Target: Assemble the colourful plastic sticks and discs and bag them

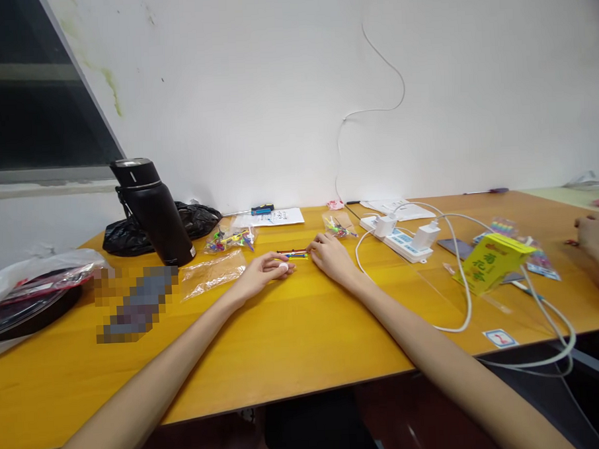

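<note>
Several thin coloured sticks (297,255), blue, yellow and dark red, lie side by side just above the tabletop, between my two hands. My left hand (263,276) has its fingers curled at their left end, and a small white spot shows at the thumb. From the other side, my right hand (331,256) closes bent fingertips on the right end. How firmly each hand grips is too small to tell. A flat clear plastic bag (215,274) lies left of my left hand. Behind it rests a clear bag of small colourful plastic pieces (230,239).
A black flask (155,214) and a black plastic bag (200,217) stand at left. Another small bag of pieces (339,224) lies behind my right hand. To the right are a white power strip (397,242), looping cables, a yellow box (494,262) and another person's hand (598,241).
</note>
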A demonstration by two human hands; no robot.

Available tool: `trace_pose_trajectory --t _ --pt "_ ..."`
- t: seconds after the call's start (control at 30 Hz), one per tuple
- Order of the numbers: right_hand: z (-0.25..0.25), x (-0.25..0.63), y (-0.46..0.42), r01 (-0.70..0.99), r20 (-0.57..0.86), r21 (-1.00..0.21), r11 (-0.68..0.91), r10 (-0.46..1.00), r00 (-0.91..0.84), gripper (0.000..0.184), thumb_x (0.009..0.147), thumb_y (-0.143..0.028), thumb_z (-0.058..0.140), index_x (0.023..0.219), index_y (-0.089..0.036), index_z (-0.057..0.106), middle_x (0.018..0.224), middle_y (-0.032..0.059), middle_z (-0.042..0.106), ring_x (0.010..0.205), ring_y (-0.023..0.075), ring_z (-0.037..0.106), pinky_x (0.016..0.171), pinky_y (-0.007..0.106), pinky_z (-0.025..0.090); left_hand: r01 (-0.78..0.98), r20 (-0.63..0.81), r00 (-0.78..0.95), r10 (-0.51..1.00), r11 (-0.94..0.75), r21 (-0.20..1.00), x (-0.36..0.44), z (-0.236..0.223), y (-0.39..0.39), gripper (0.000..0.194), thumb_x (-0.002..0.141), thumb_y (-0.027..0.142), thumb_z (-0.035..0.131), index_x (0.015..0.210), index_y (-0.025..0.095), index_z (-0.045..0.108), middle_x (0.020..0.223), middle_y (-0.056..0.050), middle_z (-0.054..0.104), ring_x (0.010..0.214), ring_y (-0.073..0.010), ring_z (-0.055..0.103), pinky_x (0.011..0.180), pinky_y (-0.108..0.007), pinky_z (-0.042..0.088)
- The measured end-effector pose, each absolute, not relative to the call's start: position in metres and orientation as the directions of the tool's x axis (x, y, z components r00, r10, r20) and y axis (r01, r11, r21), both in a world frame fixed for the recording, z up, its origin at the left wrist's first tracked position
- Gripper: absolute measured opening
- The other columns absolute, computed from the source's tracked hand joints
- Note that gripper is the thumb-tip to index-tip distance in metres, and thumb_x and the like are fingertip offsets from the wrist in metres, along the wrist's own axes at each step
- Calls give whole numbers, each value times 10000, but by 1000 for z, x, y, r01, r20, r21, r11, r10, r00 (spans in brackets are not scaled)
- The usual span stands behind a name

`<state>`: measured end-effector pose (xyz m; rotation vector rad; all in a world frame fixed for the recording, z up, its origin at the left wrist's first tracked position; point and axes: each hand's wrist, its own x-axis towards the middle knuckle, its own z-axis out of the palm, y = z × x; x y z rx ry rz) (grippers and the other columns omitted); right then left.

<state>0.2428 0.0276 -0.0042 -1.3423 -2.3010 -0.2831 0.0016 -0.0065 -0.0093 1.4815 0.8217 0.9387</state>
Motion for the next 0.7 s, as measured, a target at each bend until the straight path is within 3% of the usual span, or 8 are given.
trace_pose_trajectory --t 0.2,0.7 --pt "-5 239 27 882 483 -13 471 775 -407 143 966 -172 579 998 -163 719 1022 98 670 1009 246 571 907 347 418 -10 107 429 897 -113 993 1 -10 -5 444 803 445 798 1103 146 667 1169 -171 751 1056 -257 727 997 -427 517" --pt "-7 242 29 889 485 -12 457 780 -394 167 979 -196 570 1014 -168 731 1008 104 679 997 248 575 900 350 409 -43 122 475 872 -116 992 2 -12 -6 433 793 434 809 1077 134 681 1127 -194 762 1044 -271 733 1003 -454 521"
